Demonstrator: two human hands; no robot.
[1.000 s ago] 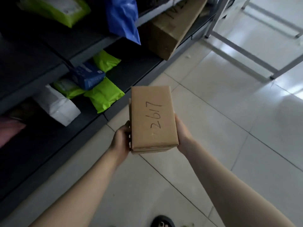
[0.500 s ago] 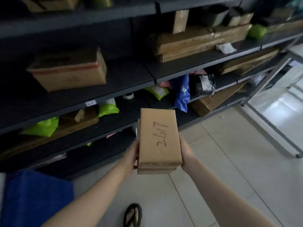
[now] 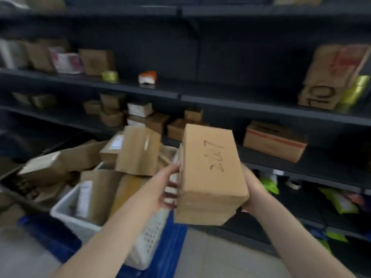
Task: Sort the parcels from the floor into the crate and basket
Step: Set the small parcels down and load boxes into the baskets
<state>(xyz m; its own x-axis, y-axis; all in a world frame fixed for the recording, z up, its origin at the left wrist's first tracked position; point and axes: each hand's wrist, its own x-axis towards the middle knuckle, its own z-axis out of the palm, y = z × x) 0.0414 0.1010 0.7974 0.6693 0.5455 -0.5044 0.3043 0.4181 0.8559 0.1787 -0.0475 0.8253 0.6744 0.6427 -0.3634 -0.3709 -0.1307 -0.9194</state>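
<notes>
A brown cardboard parcel with handwritten digits on its top face, too blurred to read surely, is held in the air between both hands, tilted so its far end is higher. The left hand has its fingers spread and nearly straight, pressed against the parcel's left side. The right hand cups the near right corner, thumb along the side and fingers hidden beneath. The parcel hangs over the right end of a white perforated basket heaped with cardboard boxes. The basket sits with a blue crate on the floor; whether in it or on it I cannot tell. Behind stand dark shelves holding more boxes and green bags
</notes>
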